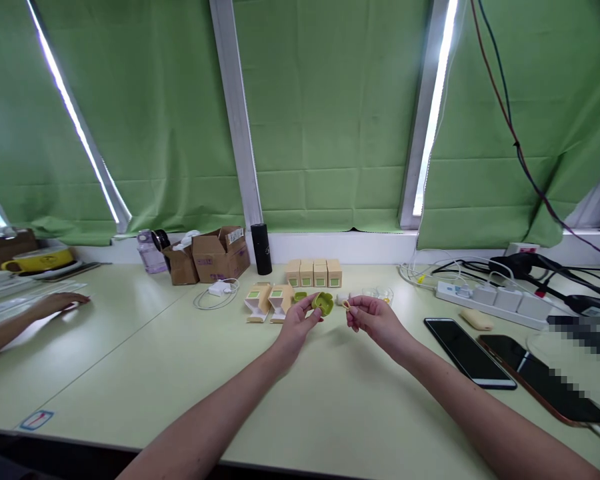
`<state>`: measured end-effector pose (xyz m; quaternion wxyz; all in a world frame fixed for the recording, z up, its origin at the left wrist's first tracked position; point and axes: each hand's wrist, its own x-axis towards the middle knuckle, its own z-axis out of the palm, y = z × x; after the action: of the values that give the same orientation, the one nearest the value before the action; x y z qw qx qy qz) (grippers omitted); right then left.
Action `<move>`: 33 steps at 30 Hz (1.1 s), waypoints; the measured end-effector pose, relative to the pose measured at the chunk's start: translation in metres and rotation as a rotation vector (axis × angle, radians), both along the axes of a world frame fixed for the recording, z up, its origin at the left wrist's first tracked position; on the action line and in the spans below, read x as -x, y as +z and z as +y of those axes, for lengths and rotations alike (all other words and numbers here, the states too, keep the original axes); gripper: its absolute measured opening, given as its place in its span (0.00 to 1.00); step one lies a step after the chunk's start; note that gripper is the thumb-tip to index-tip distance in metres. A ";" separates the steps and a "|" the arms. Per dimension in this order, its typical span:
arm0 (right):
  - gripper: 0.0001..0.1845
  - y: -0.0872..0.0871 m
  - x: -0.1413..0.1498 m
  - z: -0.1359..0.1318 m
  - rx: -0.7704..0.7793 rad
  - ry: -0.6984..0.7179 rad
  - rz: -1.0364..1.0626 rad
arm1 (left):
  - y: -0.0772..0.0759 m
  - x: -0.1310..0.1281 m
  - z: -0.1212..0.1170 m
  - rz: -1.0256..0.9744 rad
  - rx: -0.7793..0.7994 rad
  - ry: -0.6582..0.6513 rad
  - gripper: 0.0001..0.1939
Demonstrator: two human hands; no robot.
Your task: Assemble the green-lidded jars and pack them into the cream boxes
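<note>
Green cup (324, 303): above the desk (340, 407), gripped by the fingers of the left hand (297, 323). Right hand (373, 317): fingers pinching a small pale piece (347, 305), apart from the cup. Beyond: two open cartons (258, 295), apparently unfinished; four closed cartons (307, 273), apparently complete. Work appears partway.

Smooth plastic, matt card

The dish (323, 304) looks like smooth plastic. The small boxes (313, 273) are matt card, the big carton (215, 259) dull cardboard. Both phones (467, 351) look glossy and glass-fronted. The curtains (330, 120) look like creased, matt cloth.
</note>
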<state>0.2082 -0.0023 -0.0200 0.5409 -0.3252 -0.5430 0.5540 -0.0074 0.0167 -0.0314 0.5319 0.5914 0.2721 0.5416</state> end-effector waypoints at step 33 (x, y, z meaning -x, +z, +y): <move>0.06 0.017 0.008 -0.039 -0.705 -0.427 -0.626 | 0.010 -0.004 -0.014 -0.039 0.015 -0.126 0.28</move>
<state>0.2007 -0.0408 -0.0028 0.5301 -0.3770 -0.7541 0.0906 -0.0036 0.0030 -0.0215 0.5746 0.5928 0.2279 0.5162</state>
